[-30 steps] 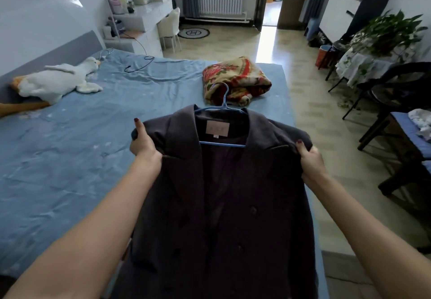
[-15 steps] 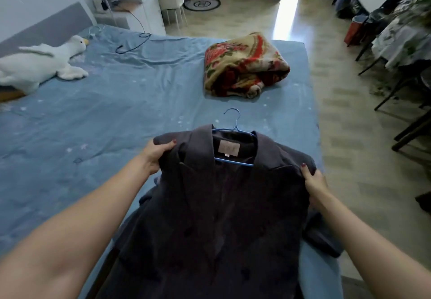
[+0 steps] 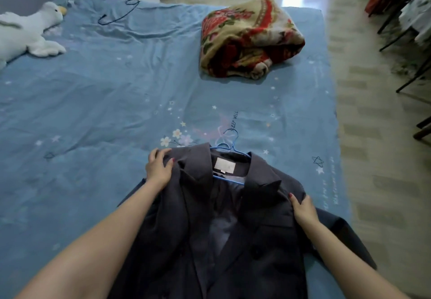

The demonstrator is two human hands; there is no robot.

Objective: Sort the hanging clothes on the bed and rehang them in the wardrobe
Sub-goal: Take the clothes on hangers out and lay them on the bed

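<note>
A dark grey blazer [image 3: 233, 240] on a blue wire hanger [image 3: 229, 149] lies front-up on the blue bed sheet [image 3: 105, 112], near the bed's front right corner. My left hand [image 3: 159, 167] grips the blazer's left shoulder, fingers curled over the fabric edge. My right hand [image 3: 303, 209] grips the right shoulder with the thumb on top. The hanger's hook points away from me onto the sheet. One sleeve spreads out to the right of the blazer.
A folded floral blanket [image 3: 249, 37] sits at the bed's far right. A white plush goose [image 3: 25, 32] lies at the far left, with a dark cable [image 3: 119, 11] beyond. Tiled floor [image 3: 373, 135] and dark chair legs [image 3: 410, 74] are on the right.
Both hands have lowered the blazer from held up in the air down onto the bed, still holding its shoulders. The view has tilted downward.
</note>
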